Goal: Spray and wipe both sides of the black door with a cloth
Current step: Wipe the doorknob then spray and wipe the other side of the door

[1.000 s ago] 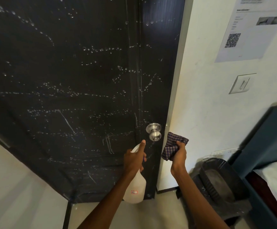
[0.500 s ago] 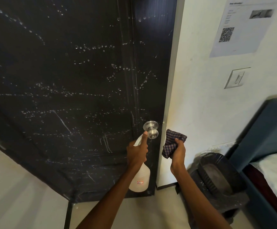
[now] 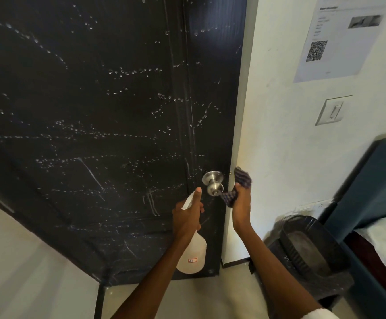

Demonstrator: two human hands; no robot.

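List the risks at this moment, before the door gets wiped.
1. Droplets cover the black door; left longer, they may run down and streak.
2. The right hand grips the checked cloth bunched beside the knob, so little cloth would meet the door.
3. The left hand holds the spray bottle close to the knob; a knock seems possible.

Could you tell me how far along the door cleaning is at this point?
Done: this face of the black door has been sprayed; droplets bead across it, not yet wiped away. In hand: the left hand grips the spray bottle, and the right hand holds the checked cloth beside the door knob. Left: wiping this face, then spraying and wiping the other side, which is out of view.
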